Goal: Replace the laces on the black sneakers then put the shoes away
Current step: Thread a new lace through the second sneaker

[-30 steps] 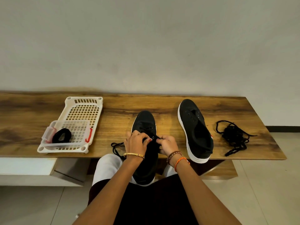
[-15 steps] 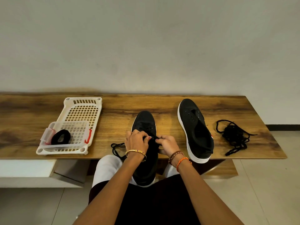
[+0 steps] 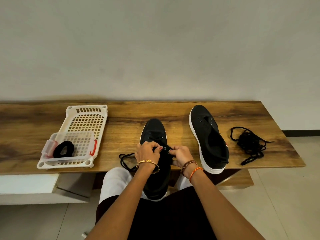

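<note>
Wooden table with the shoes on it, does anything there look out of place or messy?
Mostly tidy. The black sneaker both hands are working on overhangs the brown wooden table's near edge, heel off the top. A tangled heap of loose black laces sits right of the laceless black sneaker with a white sole. Nothing looks spilled or damaged.

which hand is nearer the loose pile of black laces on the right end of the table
Right. The right hand works at the near black sneaker, with only the laceless black sneaker between it and the lace pile; the left hand is farther left.
</note>
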